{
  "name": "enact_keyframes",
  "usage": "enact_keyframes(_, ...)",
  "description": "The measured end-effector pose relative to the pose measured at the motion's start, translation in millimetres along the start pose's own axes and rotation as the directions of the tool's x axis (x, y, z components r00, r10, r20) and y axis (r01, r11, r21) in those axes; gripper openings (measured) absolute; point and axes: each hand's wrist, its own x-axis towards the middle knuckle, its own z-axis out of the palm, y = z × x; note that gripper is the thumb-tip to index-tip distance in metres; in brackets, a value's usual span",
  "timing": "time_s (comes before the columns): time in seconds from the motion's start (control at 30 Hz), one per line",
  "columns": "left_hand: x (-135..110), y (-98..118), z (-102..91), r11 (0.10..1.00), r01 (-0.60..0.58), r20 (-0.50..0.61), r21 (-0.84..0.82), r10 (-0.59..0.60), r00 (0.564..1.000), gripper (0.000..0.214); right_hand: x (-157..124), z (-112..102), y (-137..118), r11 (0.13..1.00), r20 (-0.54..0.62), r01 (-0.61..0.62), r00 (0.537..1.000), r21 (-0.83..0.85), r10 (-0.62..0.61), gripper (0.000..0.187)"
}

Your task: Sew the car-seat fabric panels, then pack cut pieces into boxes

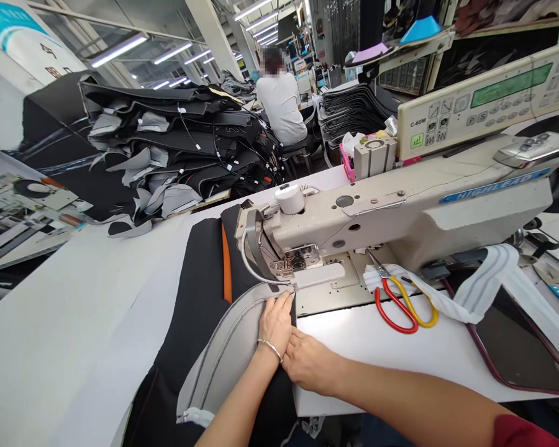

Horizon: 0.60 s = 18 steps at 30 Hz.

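My left hand, with a thin bracelet on the wrist, lies flat with fingers stretched out on a grey fabric panel, fingertips just before the presser foot of a beige sewing machine. Just behind and beside it, my right hand rests at the panel's right edge with its fingers tucked out of sight under the left hand. The grey panel lies over black fabric with an orange stripe.
Red- and yellow-handled scissors lie on the machine bed beside white strapping. A control panel stands behind the machine. A heap of black and grey cut pieces sits at the table's far end. A person sits beyond it.
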Motion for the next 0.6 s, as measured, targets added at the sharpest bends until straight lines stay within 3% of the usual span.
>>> enact_keyframes(0.33,24.3,16.9,-6.1,0.993,0.103,0.091,-0.057,-0.097,0.991,0.041,-7.1,-10.0,30.4,0.998,0.099,0.006,0.995,0.056,-0.011,0.033)
enact_keyframes(0.6,28.1,21.1,-5.1,0.983,0.131,0.096,-0.13,-0.119,0.988,0.037,-11.8,-9.4,35.4,0.995,0.124,-0.028,0.992,0.097,0.016,0.028)
